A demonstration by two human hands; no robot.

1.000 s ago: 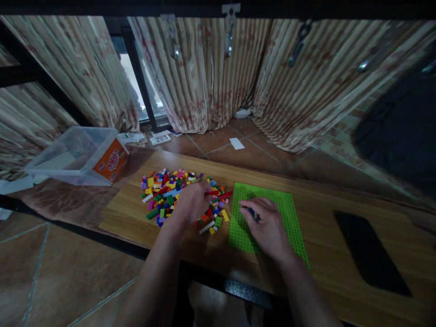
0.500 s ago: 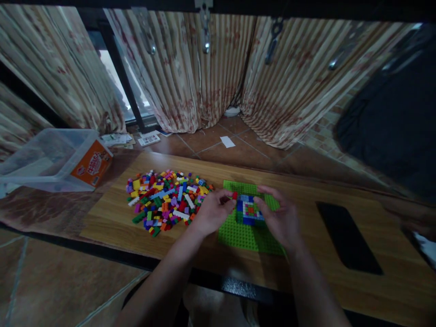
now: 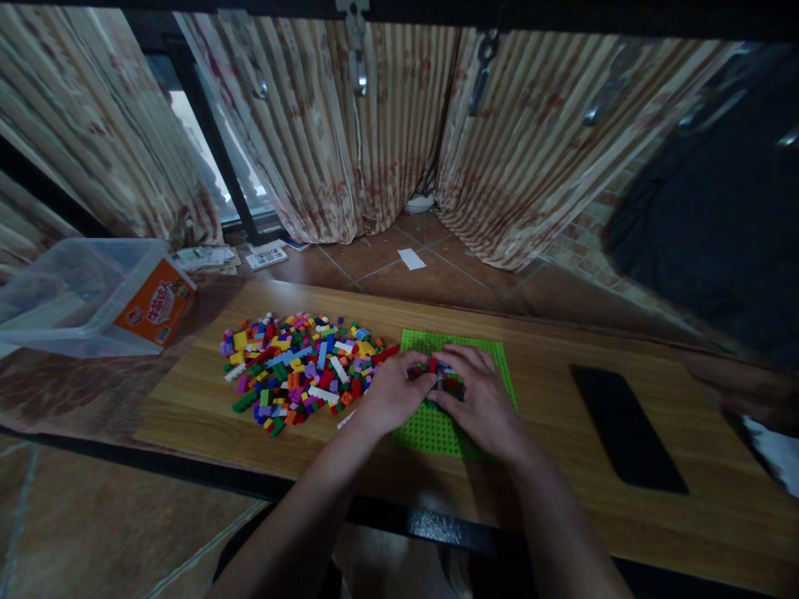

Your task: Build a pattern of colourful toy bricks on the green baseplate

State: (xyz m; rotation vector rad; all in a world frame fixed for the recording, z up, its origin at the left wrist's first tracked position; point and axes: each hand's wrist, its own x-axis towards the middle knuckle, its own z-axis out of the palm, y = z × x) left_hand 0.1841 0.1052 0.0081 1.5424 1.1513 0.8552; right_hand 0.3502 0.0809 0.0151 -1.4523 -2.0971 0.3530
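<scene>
My left hand (image 3: 398,389) is closed in a pinch at the left side of a small square brick build (image 3: 450,381). A small red brick (image 3: 433,364) shows at its fingertips. My right hand (image 3: 480,391) curls around the build from the right, index finger along its far side and thumb along its near side. Multicoloured bricks make up the build, which sits on a green studded baseplate (image 3: 430,437); both hands cover most of it. To the left of my left hand spreads a pile of loose coloured bricks (image 3: 300,366).
A clear plastic bin (image 3: 81,291) with an orange label stands at the left end. On the wooden table (image 3: 537,374), a black flat slab (image 3: 627,428) lies right of the baseplate. Striped curtains (image 3: 312,125) hang behind, and a white paper (image 3: 411,259) lies on the floor.
My right hand has moved left and closed in over the build, hiding more of it. My left hand stays at the red brick. The whole view has shifted slightly.
</scene>
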